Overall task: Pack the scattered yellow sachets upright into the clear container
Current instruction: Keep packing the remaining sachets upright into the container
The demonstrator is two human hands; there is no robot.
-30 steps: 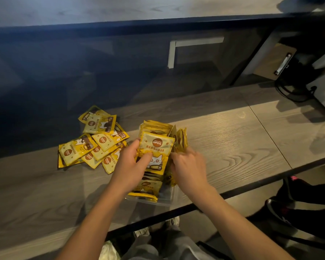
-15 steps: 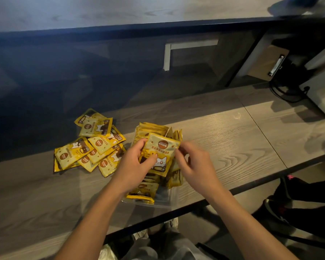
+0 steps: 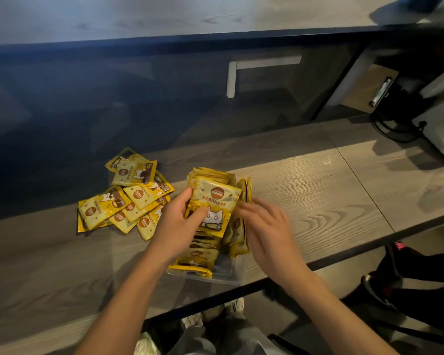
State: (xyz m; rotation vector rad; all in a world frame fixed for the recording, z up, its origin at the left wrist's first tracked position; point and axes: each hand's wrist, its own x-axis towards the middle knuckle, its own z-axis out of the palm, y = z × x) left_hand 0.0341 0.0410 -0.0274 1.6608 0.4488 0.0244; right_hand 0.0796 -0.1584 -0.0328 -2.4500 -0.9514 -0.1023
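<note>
My left hand [image 3: 176, 226] pinches one sachet [image 3: 212, 204] by its left edge, thumb across the printed face and fingers behind, holding it upright over the container [image 3: 224, 271]. My right hand [image 3: 267, 230] has come off that sachet within the last half second: its fingers [image 3: 249, 210] are now loosely spread and blurred with motion, gripping nothing, just beside the sachet's right edge and against the packed rows. I judge the right hand is parting those rows to make a slot, so this sachet is about to be seated.

Directly under my fingers, the container is clear, thin-walled plastic, rectangular, its near end partly unfilled. The packed sachets [image 3: 237, 228] stand on edge; some at the near end lean forward.

Out past my left knuckles lies the loose pile [image 3: 124, 199], about ten flat, glossy yellow foil squares with crimped edges, overlapping on the table [image 3: 318, 190]. The table is matt grey wood grain with a dark front edge. Much packing remains.
</note>
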